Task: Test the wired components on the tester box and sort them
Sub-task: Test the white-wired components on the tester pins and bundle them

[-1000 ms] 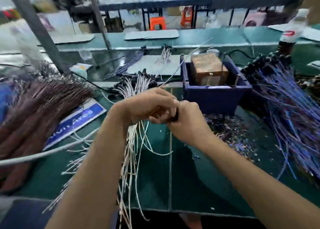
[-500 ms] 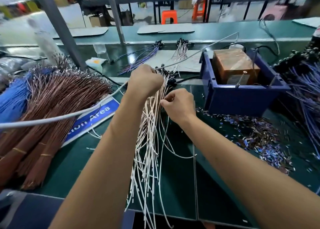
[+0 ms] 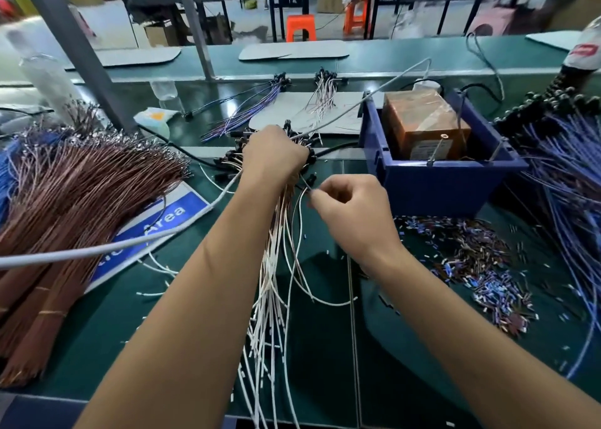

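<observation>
My left hand (image 3: 272, 155) grips the black-headed ends of a bundle of white-wired components (image 3: 270, 298) that trails down the green mat toward me. Just to its right, my right hand (image 3: 349, 210) pinches one wire at its black head, drawing it out of the bundle. The tester box (image 3: 422, 126), brown and wrapped in tape, sits in a blue bin (image 3: 439, 181) at the right rear. Two small sorted groups lie beyond: purple-wired components (image 3: 247, 110) and white-wired ones (image 3: 325, 93).
A thick bundle of copper-brown wires (image 3: 65, 201) covers the left, over a blue sign (image 3: 162, 223). Purple wires (image 3: 566, 184) fan at the right. Cut wire scraps (image 3: 481, 259) litter the mat. A grey cable (image 3: 97, 249) crosses diagonally. A metal post (image 3: 81, 54) stands rear left.
My hands, joined a second ago, separated. The left hand reached forward onto the black heads of the bundle. The right hand now pinches a single wire beside it. The camera view shifted.
</observation>
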`<state>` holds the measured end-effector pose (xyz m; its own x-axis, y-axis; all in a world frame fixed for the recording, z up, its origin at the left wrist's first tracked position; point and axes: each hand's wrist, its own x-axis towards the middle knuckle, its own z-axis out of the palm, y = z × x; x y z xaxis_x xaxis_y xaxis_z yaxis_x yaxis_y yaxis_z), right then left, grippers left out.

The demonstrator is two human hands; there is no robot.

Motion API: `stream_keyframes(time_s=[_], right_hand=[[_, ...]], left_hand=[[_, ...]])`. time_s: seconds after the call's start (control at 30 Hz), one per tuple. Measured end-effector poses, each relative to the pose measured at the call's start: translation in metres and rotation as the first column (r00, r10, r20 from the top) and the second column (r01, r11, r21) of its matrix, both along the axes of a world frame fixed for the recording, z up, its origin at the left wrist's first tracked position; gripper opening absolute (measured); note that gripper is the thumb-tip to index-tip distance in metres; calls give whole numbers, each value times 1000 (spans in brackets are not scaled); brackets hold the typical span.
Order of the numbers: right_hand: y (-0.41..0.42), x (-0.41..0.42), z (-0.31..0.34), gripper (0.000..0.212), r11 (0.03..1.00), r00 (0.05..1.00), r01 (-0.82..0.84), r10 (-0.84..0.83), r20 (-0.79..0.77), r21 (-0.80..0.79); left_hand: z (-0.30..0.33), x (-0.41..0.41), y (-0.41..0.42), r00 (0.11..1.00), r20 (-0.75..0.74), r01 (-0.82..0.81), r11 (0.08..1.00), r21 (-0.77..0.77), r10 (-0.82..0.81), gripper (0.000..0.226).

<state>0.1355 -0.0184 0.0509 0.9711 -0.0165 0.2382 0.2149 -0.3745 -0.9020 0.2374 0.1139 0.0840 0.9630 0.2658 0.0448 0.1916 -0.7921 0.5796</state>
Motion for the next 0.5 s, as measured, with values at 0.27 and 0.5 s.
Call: stream_keyframes(time_s=[0.27, 0.5], right_hand=[[-38, -18, -17, 24, 912, 923, -376, 355, -148, -165], [-30, 11, -17, 47, 929, 902, 87, 79, -423, 360]], left_hand=[[1, -8, -7, 998, 21, -58, 986, 154, 56, 14], [22, -26, -31, 836, -344, 426, 901, -88, -428, 12]])
